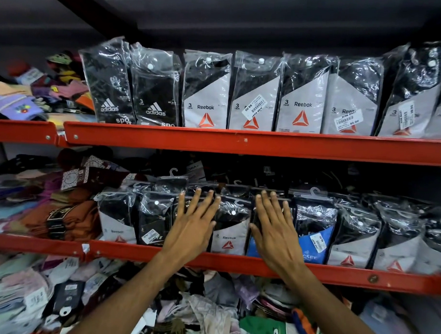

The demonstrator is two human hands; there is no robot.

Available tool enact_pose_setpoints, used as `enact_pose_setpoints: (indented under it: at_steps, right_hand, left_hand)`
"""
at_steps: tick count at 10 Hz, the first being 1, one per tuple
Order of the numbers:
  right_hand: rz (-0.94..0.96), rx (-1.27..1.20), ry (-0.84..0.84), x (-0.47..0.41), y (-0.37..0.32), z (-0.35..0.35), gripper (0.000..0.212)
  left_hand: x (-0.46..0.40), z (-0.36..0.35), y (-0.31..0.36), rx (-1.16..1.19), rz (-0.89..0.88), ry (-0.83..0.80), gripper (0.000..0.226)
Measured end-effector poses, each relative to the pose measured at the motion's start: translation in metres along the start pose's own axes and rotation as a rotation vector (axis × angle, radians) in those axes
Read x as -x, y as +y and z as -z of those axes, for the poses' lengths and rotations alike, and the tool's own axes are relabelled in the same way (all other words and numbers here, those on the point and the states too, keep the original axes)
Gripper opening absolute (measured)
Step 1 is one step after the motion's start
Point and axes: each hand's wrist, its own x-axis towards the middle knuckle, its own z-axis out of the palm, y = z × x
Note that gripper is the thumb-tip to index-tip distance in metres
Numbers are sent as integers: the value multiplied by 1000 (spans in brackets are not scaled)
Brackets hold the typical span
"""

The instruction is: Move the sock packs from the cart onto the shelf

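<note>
Both forearms reach up to the middle shelf (pixel 236 263). The left hand (pixel 191 223) and right hand (pixel 277 231) are laid flat, fingers spread, against upright sock packs (pixel 231 227) along its front edge; nothing is gripped. Light, soft and slippery in crinkled film, such packs are probably best pinched across the sides.

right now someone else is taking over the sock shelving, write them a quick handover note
Left hand: open, fingers spread, flat on the fronts of the sock packs in the middle shelf row.
Right hand: open, flat on the same row, beside the blue pack.
Neither hand holds a pack.
Done: upper shelf row stands full and upright; middle row is lined up.
Left: the cart is out of view, so remaining packs cannot be told. Check it.
</note>
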Motion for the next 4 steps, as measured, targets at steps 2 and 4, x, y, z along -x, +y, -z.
enact_pose_setpoints:
  at_steps: [2, 4]
  right_hand:
    - [-90, -23, 119, 4, 14, 11, 69]
    - [-146, -46, 96, 12, 36, 0, 71]
  left_hand:
    - [1, -8, -3, -24, -12, 4, 60]
    - [3, -9, 0, -53, -2, 12, 61]
